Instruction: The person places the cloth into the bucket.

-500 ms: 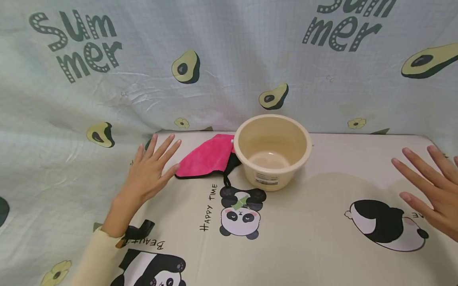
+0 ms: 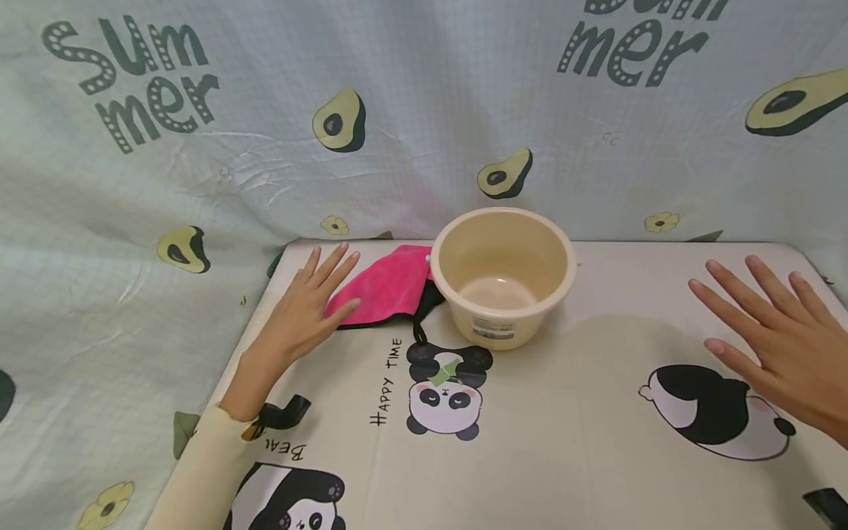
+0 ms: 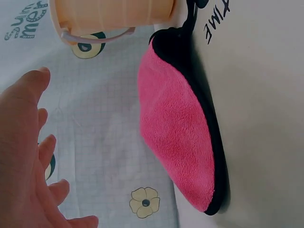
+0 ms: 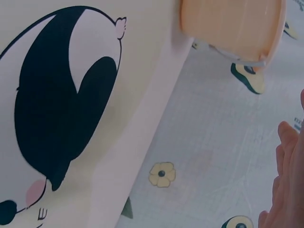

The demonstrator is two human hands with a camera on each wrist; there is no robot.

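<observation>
A cream plastic bucket [image 2: 503, 324] stands upright at the back middle of the table, with a label on its front. Just left of it lies a pink cloth [image 2: 387, 287] with black edging and a black hanging loop, partly behind the bucket. My left hand [image 2: 308, 313], fingers spread, hovers by the cloth's left end; in the left wrist view the cloth [image 3: 175, 123] is apart from the fingers. Far to the right, my right hand [image 2: 778, 342] is held above the table with spread fingers and holds nothing. The bucket's handle [image 3: 99, 38] hangs at its back.
The table [image 2: 530, 442] has a pale cover printed with pandas and lettering. A light curtain [image 2: 424, 96] with avocados and words hangs right behind the table and along its left side. Black straps sit at both wrists.
The left hand has moved right and slightly up, closer to the cloth. My right hand has come left, toward the bucket. Bucket and cloth stay in place; the view has shifted slightly.
</observation>
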